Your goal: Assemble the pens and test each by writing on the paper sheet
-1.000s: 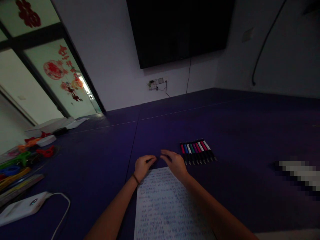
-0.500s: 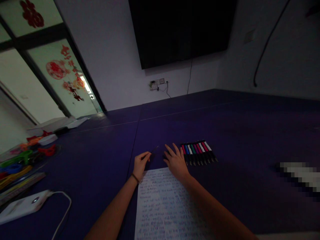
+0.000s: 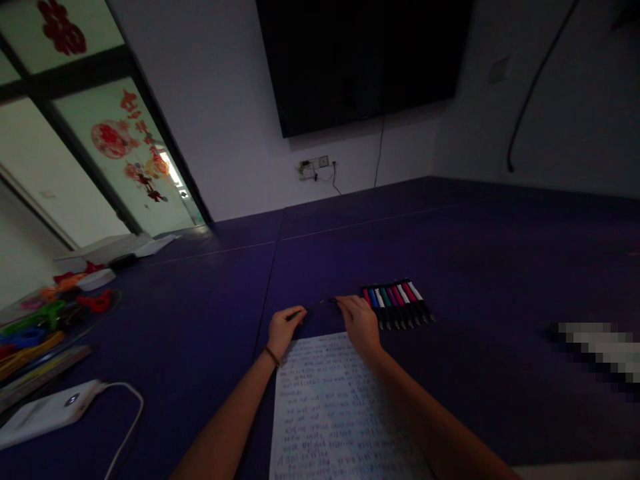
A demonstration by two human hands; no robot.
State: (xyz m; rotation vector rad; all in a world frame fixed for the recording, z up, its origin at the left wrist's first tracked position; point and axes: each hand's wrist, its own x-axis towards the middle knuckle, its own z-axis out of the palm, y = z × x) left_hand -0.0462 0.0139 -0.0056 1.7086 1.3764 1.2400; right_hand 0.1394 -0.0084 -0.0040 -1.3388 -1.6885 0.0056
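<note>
My left hand is closed in a pinch on a dark, slim pen part. A thin refill tip points from it toward the right. Across a small gap, my right hand pinches a short dark pen piece facing that tip; its far end is hidden by the fingers. Right beside this hand lies a neat row of several pens with coloured and white upper barrels and black lower parts. Under my wrists is a sheet of handwritten paper, partly covered by the right forearm.
On the left are a white phone-like device with a white cable, and a pile of colourful scissors-like items. Papers lie at the far left of the purple table. A blurred-out object sits at right.
My right hand's fingers were spread over the table; now they are closed on a short dark pen piece, level with the left hand's refill tip. The left hand has barely moved.
</note>
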